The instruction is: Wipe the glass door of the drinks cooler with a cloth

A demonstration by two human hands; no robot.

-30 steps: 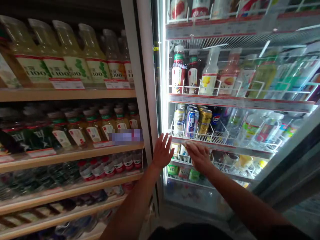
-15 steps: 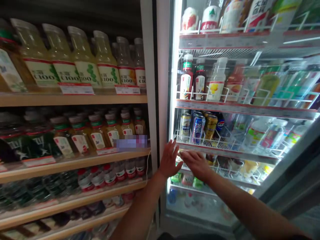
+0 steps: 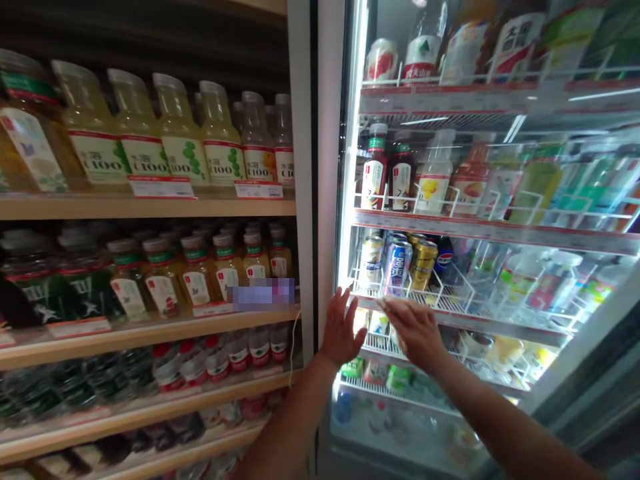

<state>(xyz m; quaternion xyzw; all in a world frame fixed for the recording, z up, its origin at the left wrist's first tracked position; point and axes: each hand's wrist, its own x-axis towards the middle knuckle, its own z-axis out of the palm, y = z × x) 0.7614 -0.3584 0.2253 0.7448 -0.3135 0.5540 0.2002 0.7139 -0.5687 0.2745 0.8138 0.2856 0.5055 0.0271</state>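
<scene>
My left hand (image 3: 343,328) is raised with its fingers apart, beside the lit left edge of the drinks cooler (image 3: 327,200). It holds nothing. My right hand (image 3: 414,332) is held out flat in front of the cooler's lower shelves, fingers stretched and nothing visible in them. Just above it stand a blue and silver can (image 3: 399,267), a gold can (image 3: 423,265) and a pale can (image 3: 372,261) in a white wire rack. Whether either hand touches the cooler, I cannot tell. Part of the lower shelf is hidden behind my right hand.
Wooden shelves (image 3: 150,208) on the left hold rows of juice bottles (image 3: 224,133) and smaller drinks. More bottles (image 3: 434,175) fill the cooler's upper shelves. A grey door frame (image 3: 585,347) slants across the lower right. A thin white cord (image 3: 294,347) hangs by the shelf's end.
The hands have moved slightly apart, my right hand shifting rightward. The shelves sit somewhat lower in the picture, as the view has tilted up a little.
</scene>
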